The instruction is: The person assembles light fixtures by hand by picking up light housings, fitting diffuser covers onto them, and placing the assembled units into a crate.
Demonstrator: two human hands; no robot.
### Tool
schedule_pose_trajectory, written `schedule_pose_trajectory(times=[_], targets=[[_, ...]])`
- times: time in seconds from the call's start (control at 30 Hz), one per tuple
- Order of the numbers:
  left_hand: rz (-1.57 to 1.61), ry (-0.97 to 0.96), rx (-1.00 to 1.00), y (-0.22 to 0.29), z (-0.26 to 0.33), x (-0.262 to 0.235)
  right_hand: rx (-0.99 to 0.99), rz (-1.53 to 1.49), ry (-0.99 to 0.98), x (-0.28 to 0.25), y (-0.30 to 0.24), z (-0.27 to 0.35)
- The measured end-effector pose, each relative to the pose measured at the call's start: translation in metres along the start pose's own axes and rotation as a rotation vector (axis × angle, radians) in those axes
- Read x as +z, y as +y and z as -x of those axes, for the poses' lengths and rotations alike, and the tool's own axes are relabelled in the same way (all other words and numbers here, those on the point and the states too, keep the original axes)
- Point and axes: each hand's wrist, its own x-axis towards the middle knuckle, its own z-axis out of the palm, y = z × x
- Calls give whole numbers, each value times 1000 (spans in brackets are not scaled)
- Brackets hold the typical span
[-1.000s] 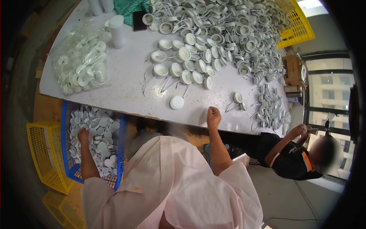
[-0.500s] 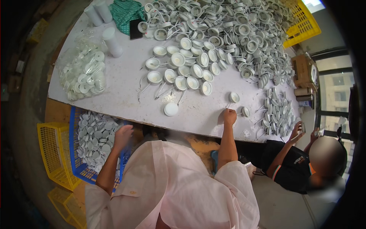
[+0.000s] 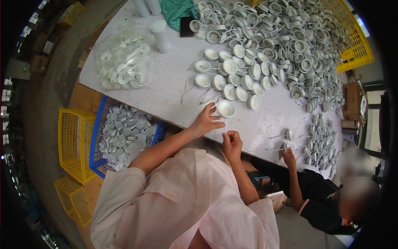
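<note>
A round white light fitting (image 3: 226, 110) with a cream centre is raised over the front of the table, face up. My right hand (image 3: 233, 145) pinches the white cable below it. At the fitting's left rim is my left hand (image 3: 204, 122), thumb and fingers apart. Its fingertips are close to the rim; whether they touch it I cannot tell. Beyond, several similar fittings (image 3: 230, 66) lie face up with their cables trailing. To the right, another person's hand (image 3: 288, 157) touches a small fitting (image 3: 285, 146) near the table edge.
A large heap of fittings (image 3: 290, 45) fills the back right. Discs lie in a clear bag (image 3: 124, 62) beside a white stack (image 3: 160, 37). A blue crate (image 3: 93, 149) of white discs stands left, next to yellow crates (image 3: 74, 141). A phone (image 3: 186, 27) lies behind.
My left hand has come from above the blue crate to the fitting. My right hand has moved left and grips a cable. The other person's hand has reached onto the table. The view has turned.
</note>
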Motion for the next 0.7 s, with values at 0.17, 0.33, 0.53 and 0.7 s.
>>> schedule_pose_trajectory(times=[0.17, 0.33, 0.53, 0.7], targets=[[-235, 158, 121, 18, 15, -33, -199, 186, -341, 27, -15, 7], [-299, 400, 235, 13, 32, -76, -87, 147, -444, 36, 3, -5], [-211, 488, 296, 15, 46, -104, 71, 388, 26, 33, 31, -59], [-209, 470, 326, 10, 50, -99, 125, 389, -84, 39, 43, -83]])
